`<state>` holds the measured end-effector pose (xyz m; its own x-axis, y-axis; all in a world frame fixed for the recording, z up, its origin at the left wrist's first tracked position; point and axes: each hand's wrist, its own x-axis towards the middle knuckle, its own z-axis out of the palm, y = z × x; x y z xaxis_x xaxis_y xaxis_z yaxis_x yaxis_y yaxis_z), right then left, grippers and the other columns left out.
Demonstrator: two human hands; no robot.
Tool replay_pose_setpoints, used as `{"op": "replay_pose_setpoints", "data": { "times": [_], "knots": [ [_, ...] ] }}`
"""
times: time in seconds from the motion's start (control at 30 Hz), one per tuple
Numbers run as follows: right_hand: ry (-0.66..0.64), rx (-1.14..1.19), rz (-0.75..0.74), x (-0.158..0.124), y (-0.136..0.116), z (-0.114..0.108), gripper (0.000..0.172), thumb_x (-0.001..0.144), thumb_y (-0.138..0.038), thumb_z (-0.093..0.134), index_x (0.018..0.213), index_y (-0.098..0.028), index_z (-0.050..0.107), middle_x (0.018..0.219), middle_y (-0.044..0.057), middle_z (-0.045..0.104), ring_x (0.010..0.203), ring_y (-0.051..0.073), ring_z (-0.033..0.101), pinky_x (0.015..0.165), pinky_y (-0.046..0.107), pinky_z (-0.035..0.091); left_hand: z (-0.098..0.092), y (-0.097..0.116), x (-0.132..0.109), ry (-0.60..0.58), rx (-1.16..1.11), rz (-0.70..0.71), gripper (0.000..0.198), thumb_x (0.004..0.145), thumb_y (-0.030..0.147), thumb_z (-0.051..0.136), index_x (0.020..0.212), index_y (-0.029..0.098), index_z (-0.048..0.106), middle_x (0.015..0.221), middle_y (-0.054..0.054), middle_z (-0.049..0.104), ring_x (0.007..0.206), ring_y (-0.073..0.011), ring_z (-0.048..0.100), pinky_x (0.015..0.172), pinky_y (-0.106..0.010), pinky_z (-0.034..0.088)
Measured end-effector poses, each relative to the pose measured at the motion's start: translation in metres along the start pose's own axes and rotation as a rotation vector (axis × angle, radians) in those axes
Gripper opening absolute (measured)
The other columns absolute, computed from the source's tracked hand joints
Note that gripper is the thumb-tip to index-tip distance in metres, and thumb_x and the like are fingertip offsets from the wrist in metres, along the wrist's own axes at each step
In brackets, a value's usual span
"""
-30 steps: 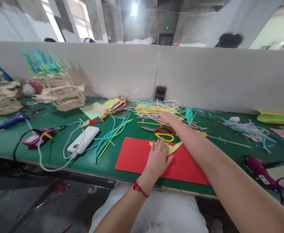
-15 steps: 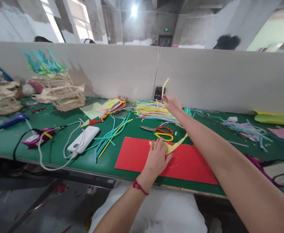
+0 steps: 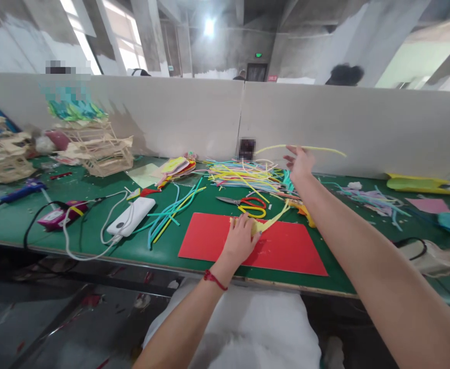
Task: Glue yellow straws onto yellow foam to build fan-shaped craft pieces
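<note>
My right hand (image 3: 300, 160) is raised above the pile of coloured strips, its fingers pinched on a long thin pale-yellow strip (image 3: 327, 150). The strip sticks out on both sides of the fingers. My left hand (image 3: 242, 240) lies palm down with its fingers stretched out on a red board (image 3: 286, 251). Under and beside its fingers is a yellow piece (image 3: 261, 225) with a tail reaching up to the right; part of it is hidden. Just behind the board lie scissors (image 3: 248, 202) with red and yellow handles.
Behind the scissors is a pile of coloured strips (image 3: 232, 177). Blue and yellow strips (image 3: 177, 210), a white power bank (image 3: 133, 218) and a blue glue gun (image 3: 23, 190) lie to the left. Wooden frame models (image 3: 102, 154) stand at back left. A pale partition (image 3: 171, 113) closes the rear.
My right hand has lifted away from the pile to the right, and the yellow strip has swung from upright to nearly level. My left hand stays on the board. The view has shifted slightly.
</note>
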<state>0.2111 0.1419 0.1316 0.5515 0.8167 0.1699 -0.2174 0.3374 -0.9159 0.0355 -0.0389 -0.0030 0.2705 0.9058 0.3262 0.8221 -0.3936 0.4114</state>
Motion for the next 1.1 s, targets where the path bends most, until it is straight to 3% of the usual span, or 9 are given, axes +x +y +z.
{"op": "replay_pose_setpoints", "data": {
  "times": [0.17,0.3,0.43,0.6,0.67,0.87,1.1],
  "knots": [
    [-0.136,0.282,0.161,-0.074,0.002,-0.035,0.008,0.081,-0.029,0.053,0.084,-0.021,0.051,0.095,-0.001,0.070,0.049,0.004,0.054,0.037,0.015,0.035,-0.002,-0.007,0.005,0.168,-0.131,-0.020,0.034,0.092,0.022,0.036,0.119,0.012,0.054,0.128,-0.016,0.056,0.124,-0.0230,0.048,0.108,-0.046,0.035],
    [-0.128,0.288,0.219,-0.140,0.029,-0.070,0.022,0.071,-0.037,0.066,0.082,-0.021,0.054,0.086,-0.002,0.071,0.045,0.004,0.051,0.037,0.016,0.033,-0.004,-0.011,0.008,0.227,-0.284,-0.019,0.032,0.091,0.025,0.039,0.111,0.012,0.060,0.120,-0.016,0.061,0.118,-0.0238,0.052,0.106,-0.046,0.037],
    [-0.108,0.227,0.264,-0.178,0.057,-0.089,0.034,0.062,-0.043,0.073,0.079,-0.020,0.056,0.071,-0.002,0.070,0.042,0.005,0.049,0.038,0.017,0.032,-0.002,-0.015,0.009,0.259,-0.588,-0.137,0.030,0.090,0.028,0.043,0.109,0.013,0.061,0.118,-0.015,0.062,0.113,-0.0226,0.057,0.102,-0.041,0.042],
    [-0.134,0.150,0.217,-0.192,0.070,-0.094,0.036,0.060,-0.049,0.073,0.071,-0.020,0.054,0.056,-0.004,0.064,0.040,0.007,0.048,0.037,0.019,0.032,-0.002,-0.017,0.011,0.328,-1.072,-0.198,0.040,0.087,0.035,0.051,0.123,0.016,0.053,0.110,-0.012,0.068,0.096,-0.0185,0.066,0.090,-0.034,0.051],
    [-0.157,0.089,0.178,-0.193,0.070,-0.094,0.036,0.062,-0.051,0.071,0.070,-0.021,0.053,0.054,-0.004,0.062,0.039,0.008,0.048,0.037,0.021,0.032,-0.005,-0.017,0.012,0.341,-1.163,-0.218,0.042,0.082,0.040,0.058,0.118,0.016,0.057,0.107,-0.011,0.069,0.091,-0.0196,0.068,0.085,-0.034,0.053],
    [-0.268,-0.013,0.139,-0.194,0.068,-0.090,0.036,0.066,-0.054,0.067,0.075,-0.021,0.056,0.057,-0.003,0.062,0.039,0.009,0.049,0.036,0.022,0.032,-0.012,-0.016,0.015,0.258,-1.288,-0.335,0.037,0.068,0.049,0.070,0.081,0.015,0.066,0.081,-0.009,0.073,0.074,-0.0230,0.071,0.072,-0.037,0.058],
    [-0.396,-0.061,0.115,-0.197,0.066,-0.085,0.038,0.065,-0.054,0.069,0.077,-0.019,0.060,0.063,0.000,0.067,0.040,0.009,0.051,0.036,0.021,0.034,-0.015,-0.014,0.014,0.264,-1.225,-0.350,0.030,0.062,0.040,0.075,0.078,0.015,0.065,0.075,-0.005,0.072,0.073,-0.0223,0.070,0.072,-0.038,0.057]
  ]
}}
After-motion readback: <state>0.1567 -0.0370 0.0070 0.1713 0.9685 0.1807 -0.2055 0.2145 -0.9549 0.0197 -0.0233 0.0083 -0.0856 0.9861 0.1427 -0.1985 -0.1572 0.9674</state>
